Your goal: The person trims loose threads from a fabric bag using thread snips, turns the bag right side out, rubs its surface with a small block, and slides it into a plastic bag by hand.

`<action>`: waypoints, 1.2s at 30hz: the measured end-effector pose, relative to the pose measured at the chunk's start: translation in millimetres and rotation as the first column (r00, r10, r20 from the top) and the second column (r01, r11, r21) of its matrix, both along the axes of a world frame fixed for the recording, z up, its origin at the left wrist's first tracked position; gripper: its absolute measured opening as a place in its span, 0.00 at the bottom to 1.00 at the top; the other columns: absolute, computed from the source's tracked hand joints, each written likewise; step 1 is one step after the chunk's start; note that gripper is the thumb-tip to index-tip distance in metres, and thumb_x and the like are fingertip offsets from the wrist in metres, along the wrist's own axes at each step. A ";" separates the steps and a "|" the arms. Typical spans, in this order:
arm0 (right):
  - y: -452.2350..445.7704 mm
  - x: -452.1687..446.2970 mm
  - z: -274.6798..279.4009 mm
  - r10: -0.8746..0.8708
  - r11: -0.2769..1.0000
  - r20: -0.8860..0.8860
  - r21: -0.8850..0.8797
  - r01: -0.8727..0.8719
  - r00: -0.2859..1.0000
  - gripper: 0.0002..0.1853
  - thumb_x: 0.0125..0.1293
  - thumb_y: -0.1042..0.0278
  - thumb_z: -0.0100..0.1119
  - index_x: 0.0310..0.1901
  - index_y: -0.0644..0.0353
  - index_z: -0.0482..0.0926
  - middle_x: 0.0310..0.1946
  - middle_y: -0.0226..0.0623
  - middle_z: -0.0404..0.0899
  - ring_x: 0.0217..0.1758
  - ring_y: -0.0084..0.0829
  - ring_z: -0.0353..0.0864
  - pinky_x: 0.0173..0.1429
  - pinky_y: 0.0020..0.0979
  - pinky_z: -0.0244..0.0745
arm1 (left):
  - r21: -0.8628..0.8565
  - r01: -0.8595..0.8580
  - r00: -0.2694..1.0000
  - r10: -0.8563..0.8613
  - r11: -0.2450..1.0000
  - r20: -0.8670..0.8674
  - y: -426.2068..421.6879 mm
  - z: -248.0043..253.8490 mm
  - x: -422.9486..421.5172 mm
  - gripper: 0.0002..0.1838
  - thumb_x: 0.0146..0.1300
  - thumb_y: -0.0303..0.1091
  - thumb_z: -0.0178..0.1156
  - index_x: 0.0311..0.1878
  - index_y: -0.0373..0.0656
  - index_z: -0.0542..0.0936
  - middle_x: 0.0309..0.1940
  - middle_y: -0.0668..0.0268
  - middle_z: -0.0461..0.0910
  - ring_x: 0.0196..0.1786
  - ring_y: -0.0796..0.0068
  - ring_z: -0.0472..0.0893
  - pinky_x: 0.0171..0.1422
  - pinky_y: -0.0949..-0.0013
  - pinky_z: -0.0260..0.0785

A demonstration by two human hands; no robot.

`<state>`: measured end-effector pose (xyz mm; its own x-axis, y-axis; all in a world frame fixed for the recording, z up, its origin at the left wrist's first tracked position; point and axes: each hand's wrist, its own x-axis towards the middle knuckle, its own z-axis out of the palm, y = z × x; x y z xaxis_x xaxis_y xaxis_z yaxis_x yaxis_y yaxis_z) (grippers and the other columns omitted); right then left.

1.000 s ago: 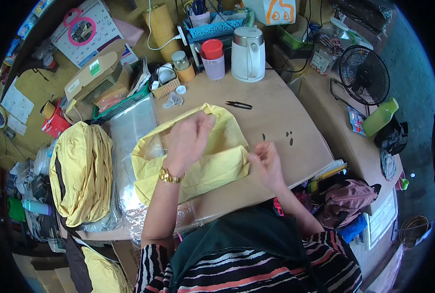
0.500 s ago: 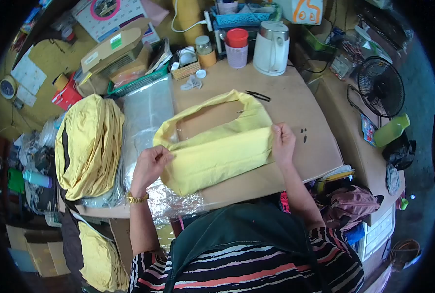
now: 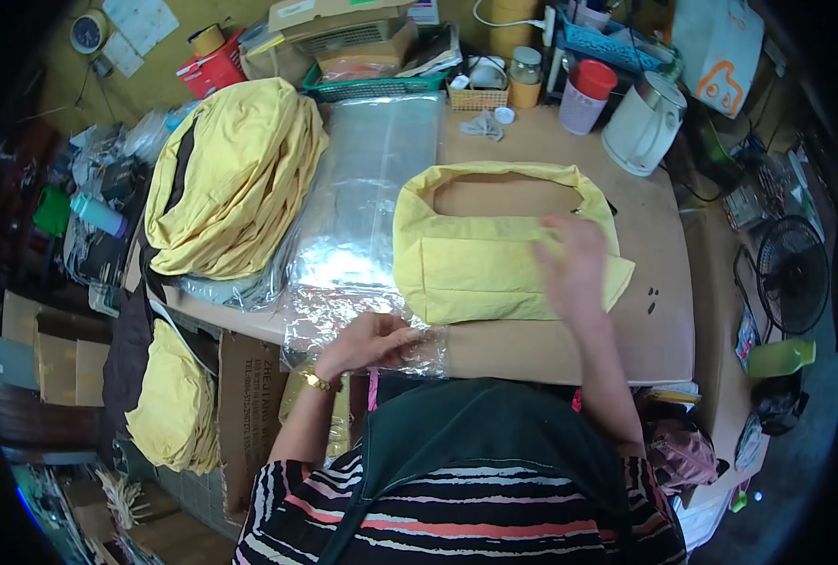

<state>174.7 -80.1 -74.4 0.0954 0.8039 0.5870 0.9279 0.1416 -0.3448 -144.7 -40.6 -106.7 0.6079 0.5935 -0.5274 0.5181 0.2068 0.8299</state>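
A yellow cloth shoulder bag lies flat on the table, its wide strap looped away from me and its right lower corner sticking out. Over the bag's right part is my right hand, smeared by motion, so its fingers do not show clearly. My left hand, with a gold watch at the wrist, is at the table's front edge, left of the bag. Its thumb and fingers are drawn together over clear plastic bags; whether they grip the plastic is hard to see.
A tall pile of yellow cloth bags stands at left, with more yellow cloth hanging below. Along the back are a green basket, a red-lidded cup and a white kettle. A black fan is at right.
Both hands have let go of the bag's front corners. The bag now lies flattened. My left hand has moved down onto the plastic, and my right hand over the bag. The view has turned left.
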 end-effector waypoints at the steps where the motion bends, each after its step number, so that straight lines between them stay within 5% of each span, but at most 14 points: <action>1: 10.2 -29.5 9.1 0.085 0.996 0.068 -0.031 -0.083 0.994 0.21 0.61 0.54 0.64 0.51 0.56 0.75 0.48 0.40 0.77 0.55 0.41 0.73 0.62 0.45 0.59 | 0.003 -0.012 1.000 0.012 1.000 0.002 -5.1 -7.0 4.9 0.21 0.68 0.47 0.61 0.39 0.33 0.81 0.30 0.65 0.84 0.29 0.80 0.83 0.33 0.76 0.77; 4: 51.8 -80.5 8.5 0.197 0.977 0.119 0.053 -0.204 0.973 0.20 0.61 0.49 0.64 0.44 0.58 0.79 0.38 0.41 0.80 0.48 0.40 0.77 0.57 0.45 0.61 | -0.177 -0.256 0.912 0.298 0.950 0.280 -14.0 -33.6 21.7 0.17 0.67 0.42 0.63 0.41 0.33 0.80 0.30 0.66 0.84 0.29 0.82 0.82 0.32 0.79 0.76; 6: 69.6 -93.2 8.9 0.376 0.837 0.019 -0.435 -0.331 0.927 0.23 0.59 0.43 0.63 0.32 0.59 0.82 0.23 0.40 0.79 0.34 0.41 0.78 0.52 0.42 0.63 | -0.375 -0.414 0.755 0.543 0.829 0.367 -16.5 -45.0 30.7 0.12 0.66 0.37 0.64 0.42 0.36 0.79 0.29 0.67 0.83 0.28 0.83 0.82 0.33 0.81 0.76; 8: 77.3 -95.3 3.9 0.399 0.881 0.024 -0.288 -0.376 0.917 0.24 0.58 0.42 0.63 0.28 0.59 0.82 0.19 0.40 0.77 0.29 0.42 0.76 0.49 0.41 0.63 | -0.367 -0.448 0.730 0.570 0.815 0.376 -14.4 -46.4 34.1 0.11 0.66 0.36 0.64 0.39 0.37 0.79 0.28 0.68 0.82 0.26 0.85 0.80 0.32 0.81 0.74; 12: 87.1 -86.2 9.2 0.370 0.928 0.077 -0.072 -0.365 0.926 0.24 0.57 0.42 0.65 0.20 0.58 0.80 0.15 0.39 0.75 0.24 0.43 0.74 0.47 0.39 0.63 | -0.104 -0.468 0.762 0.460 0.878 0.455 -10.3 -33.8 36.9 0.13 0.68 0.39 0.61 0.35 0.38 0.79 0.23 0.69 0.81 0.22 0.86 0.76 0.27 0.80 0.69; 16: 64.3 -74.7 14.1 0.378 0.926 0.002 -0.008 -0.378 0.926 0.26 0.52 0.43 0.69 0.42 0.57 0.80 0.29 0.37 0.80 0.39 0.39 0.79 0.56 0.44 0.62 | 0.044 -0.128 0.985 0.122 0.991 0.121 0.7 -15.3 20.4 0.17 0.65 0.43 0.64 0.39 0.36 0.77 0.24 0.67 0.79 0.24 0.84 0.75 0.28 0.78 0.66; 18: 34.0 -48.5 22.3 0.314 0.949 0.096 -0.062 -0.309 0.945 0.30 0.49 0.43 0.71 0.47 0.56 0.78 0.34 0.37 0.80 0.43 0.38 0.80 0.59 0.46 0.61 | 0.621 -0.406 0.884 0.461 0.670 0.079 -10.0 -12.3 20.9 0.20 0.60 0.44 0.68 0.42 0.37 0.75 0.26 0.66 0.78 0.28 0.81 0.76 0.30 0.76 0.66; 23: -31.5 72.4 9.5 0.114 0.913 0.021 -0.397 -0.096 0.993 0.28 0.48 0.56 0.75 0.49 0.59 0.77 0.37 0.36 0.82 0.45 0.34 0.81 0.66 0.48 0.64 | 0.851 -0.523 0.807 0.352 0.051 0.475 16.3 -11.9 43.7 0.24 0.58 0.40 0.68 0.52 0.35 0.74 0.41 0.62 0.81 0.39 0.76 0.77 0.41 0.75 0.68; 26: -47.6 122.9 -0.2 -0.241 0.695 -0.335 -0.715 -0.079 0.911 0.19 0.55 0.59 0.71 0.45 0.61 0.80 0.38 0.36 0.81 0.41 0.23 0.79 0.45 0.29 0.73 | 0.888 -0.439 0.891 0.192 0.138 0.411 33.3 -17.0 71.9 0.20 0.62 0.39 0.64 0.52 0.35 0.76 0.37 0.59 0.81 0.37 0.73 0.78 0.40 0.72 0.69; 28: -47.7 153.8 -31.8 -0.236 0.905 -0.539 -0.424 -0.019 0.809 0.16 0.59 0.64 0.67 0.47 0.62 0.78 0.38 0.35 0.81 0.37 0.20 0.77 0.40 0.26 0.72 | 0.718 -0.420 0.904 0.329 0.555 0.274 46.9 -23.4 72.6 0.12 0.64 0.37 0.62 0.45 0.39 0.78 0.27 0.52 0.79 0.28 0.57 0.79 0.33 0.62 0.70; 29: -51.1 166.4 -50.8 -0.125 0.992 -0.703 -0.083 0.094 0.700 0.14 0.63 0.69 0.62 0.49 0.62 0.76 0.37 0.34 0.80 0.34 0.17 0.76 0.35 0.22 0.71 | 0.786 -0.428 0.891 0.353 0.445 0.285 47.0 -13.9 74.1 0.07 0.67 0.34 0.59 0.42 0.40 0.79 0.24 0.50 0.78 0.25 0.55 0.78 0.32 0.61 0.69; 32: -94.9 183.7 -104.5 -0.305 0.950 -0.690 -0.168 0.264 0.656 0.16 0.67 0.74 0.55 0.55 0.62 0.69 0.38 0.35 0.80 0.31 0.22 0.79 0.33 0.26 0.73 | 0.825 -0.538 0.790 0.444 0.171 0.423 44.9 -29.2 56.9 0.22 0.61 0.32 0.63 0.54 0.31 0.69 0.47 0.55 0.70 0.46 0.63 0.71 0.53 0.62 0.66; 34: -129.7 143.0 -86.1 -0.305 0.933 -0.859 -0.356 -0.050 0.410 0.20 0.68 0.71 0.57 0.58 0.63 0.64 0.37 0.37 0.80 0.32 0.25 0.81 0.33 0.27 0.76 | 0.876 -0.473 0.798 0.468 0.094 0.380 28.4 -40.9 36.1 0.27 0.64 0.36 0.62 0.61 0.34 0.64 0.52 0.56 0.66 0.50 0.67 0.70 0.51 0.66 0.66; 36: -138.5 86.5 -64.5 -0.364 0.881 -0.843 -0.450 -0.146 0.397 0.23 0.68 0.69 0.58 0.60 0.63 0.61 0.36 0.38 0.80 0.31 0.26 0.82 0.32 0.26 0.78 | 0.529 -0.605 0.792 0.517 0.595 0.323 -1.8 -21.9 31.1 0.37 0.63 0.34 0.65 0.69 0.42 0.55 0.53 0.52 0.68 0.49 0.69 0.74 0.42 0.72 0.72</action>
<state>261.2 -218.6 -138.8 0.4521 0.8508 -0.2679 0.0349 -0.3170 -0.9478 -113.6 -42.4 -128.7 0.0797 0.9921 0.0972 0.3531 -0.1193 0.9280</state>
